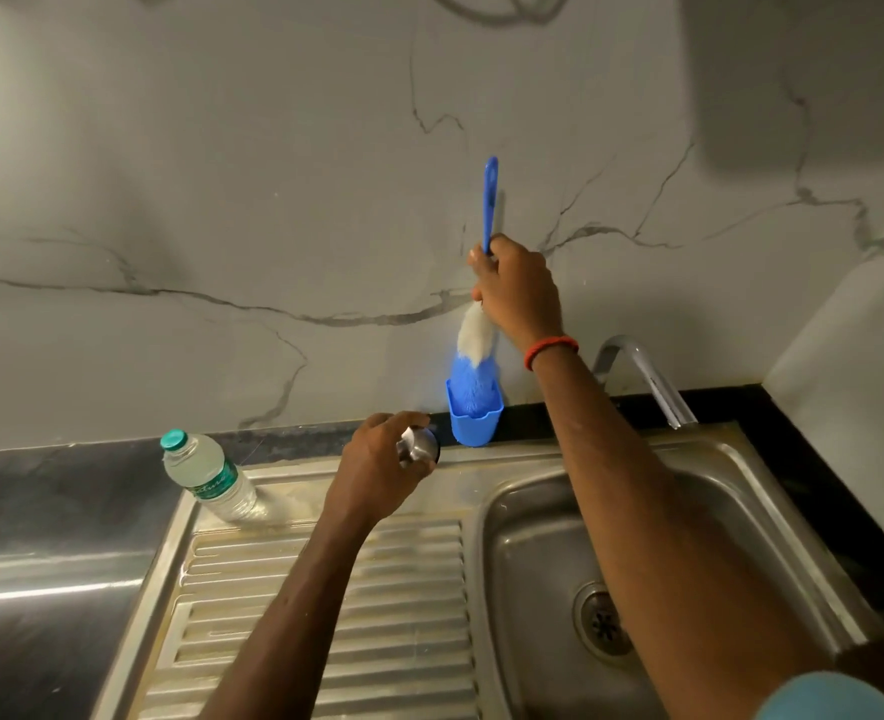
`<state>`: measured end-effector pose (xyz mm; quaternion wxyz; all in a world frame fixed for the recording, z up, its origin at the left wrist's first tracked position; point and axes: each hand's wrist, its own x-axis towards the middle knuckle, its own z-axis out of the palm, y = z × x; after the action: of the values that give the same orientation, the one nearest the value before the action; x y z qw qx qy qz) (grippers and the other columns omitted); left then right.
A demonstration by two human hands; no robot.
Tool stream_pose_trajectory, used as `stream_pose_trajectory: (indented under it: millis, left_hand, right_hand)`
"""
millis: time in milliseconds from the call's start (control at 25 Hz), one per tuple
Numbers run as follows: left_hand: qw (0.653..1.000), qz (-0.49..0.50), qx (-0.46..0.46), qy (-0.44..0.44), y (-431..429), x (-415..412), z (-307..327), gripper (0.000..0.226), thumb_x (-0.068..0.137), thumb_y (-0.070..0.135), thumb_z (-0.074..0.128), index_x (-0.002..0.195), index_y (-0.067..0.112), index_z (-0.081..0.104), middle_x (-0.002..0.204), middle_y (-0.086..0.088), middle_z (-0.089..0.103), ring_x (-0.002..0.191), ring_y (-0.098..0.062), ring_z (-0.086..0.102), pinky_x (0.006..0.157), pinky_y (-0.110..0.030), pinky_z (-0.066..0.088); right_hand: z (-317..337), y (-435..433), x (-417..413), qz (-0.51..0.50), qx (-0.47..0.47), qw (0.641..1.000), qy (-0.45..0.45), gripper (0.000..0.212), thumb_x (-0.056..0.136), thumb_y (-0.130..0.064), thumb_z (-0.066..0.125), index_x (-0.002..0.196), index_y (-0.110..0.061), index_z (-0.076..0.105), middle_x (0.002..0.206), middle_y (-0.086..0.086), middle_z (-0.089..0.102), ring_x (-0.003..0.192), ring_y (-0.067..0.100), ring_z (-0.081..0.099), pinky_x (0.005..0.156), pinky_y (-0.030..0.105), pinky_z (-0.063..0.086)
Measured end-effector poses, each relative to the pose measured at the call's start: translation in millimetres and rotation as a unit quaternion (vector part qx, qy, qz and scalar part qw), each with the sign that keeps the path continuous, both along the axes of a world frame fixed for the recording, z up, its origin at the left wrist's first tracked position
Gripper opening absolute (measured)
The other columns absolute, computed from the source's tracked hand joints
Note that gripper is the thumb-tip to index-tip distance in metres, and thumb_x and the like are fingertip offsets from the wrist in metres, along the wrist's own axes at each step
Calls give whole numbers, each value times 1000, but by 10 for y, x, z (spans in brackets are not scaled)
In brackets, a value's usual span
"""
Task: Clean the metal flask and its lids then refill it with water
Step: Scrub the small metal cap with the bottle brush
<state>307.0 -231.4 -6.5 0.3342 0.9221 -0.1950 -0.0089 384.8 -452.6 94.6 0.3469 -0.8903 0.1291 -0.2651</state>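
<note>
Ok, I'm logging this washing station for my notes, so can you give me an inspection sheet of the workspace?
Surface: steel sink with a ribbed drainboard, set in a dark counter.
Job's things: small metal lid; flask body not seen; blue bottle brush, bristles in a blue cup.
Clutter: capped plastic water bottle at the drainboard's far left corner.
Hands: left hand holds the metal lid; right hand grips the brush handle.
Cables: nothing seen.
Surroundings: tap over the basin, no running water visible; marble-look wall.
</note>
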Motion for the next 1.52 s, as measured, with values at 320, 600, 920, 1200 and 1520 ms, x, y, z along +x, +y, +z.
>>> stream_pose_trajectory:
  millis: [320,600,920,1200,1520]
  left_hand:
    - [1000,-11,-18,3,118,-400,212,51,79,18,78,127,29,64,116,-2,64,95,-20,61,83,-33,53]
    - [995,-14,-81,61,229,-894,160,44,87,19,75,129,25,62,109,-1,63,91,-19,60,76,-26,48]
    - [932,9,-262,252,188,-1313,-132,29,93,22,72,121,26,64,117,-10,63,98,-25,69,72,-33,61]
    - [863,88,-367,335,98,-1504,-100,25,102,22,55,126,24,61,110,-10,67,93,-24,68,69,-33,56]
    - [823,184,-438,313,25,-1718,-7,18,101,30,54,112,22,66,98,-8,67,85,-22,64,74,-36,52]
  right_hand:
    - [681,32,-882,21,2,997,-79,33,105,-39,40,99,-17,65,66,-4,66,53,-1,60,67,35,57]
    - [574,45,-1946,64,122,989,-61,23,103,-34,50,96,-17,63,69,3,67,53,14,67,55,34,58]
    - [-295,95,-3101,97,399,891,194,70,103,-59,30,104,0,69,87,23,75,70,28,73,55,24,52]
    - [-645,-136,-3550,147,144,915,348,37,88,0,70,122,-11,61,97,23,72,79,26,74,69,26,61]
    - [-519,-804,-3732,56,-214,955,198,18,87,-16,73,101,-27,70,92,-5,69,86,11,64,88,34,55]
